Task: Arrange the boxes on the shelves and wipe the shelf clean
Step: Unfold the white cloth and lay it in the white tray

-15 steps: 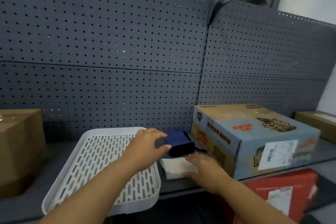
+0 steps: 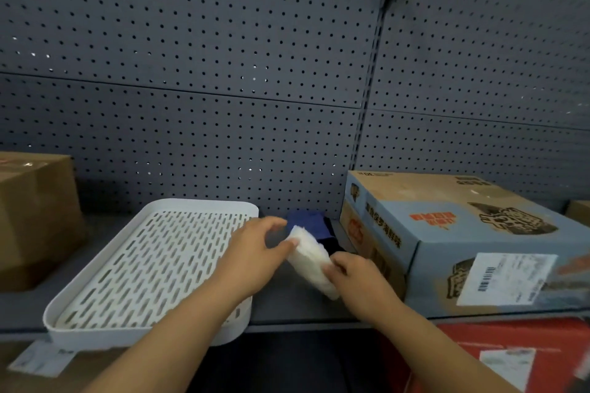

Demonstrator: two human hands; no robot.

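Blue box (image 2: 447, 252) print: illegible.

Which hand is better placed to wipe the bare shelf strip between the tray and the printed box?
Probably right. The right hand grips the near end of the white cloth above the bare shelf; the left hand only pinches its far end, and that forearm lies across the white tray.

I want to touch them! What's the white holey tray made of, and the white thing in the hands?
The white tray looks like matte plastic: smooth rounded rim, even slots. The white wipe is probably soft paper or cloth; it bends and crumples.
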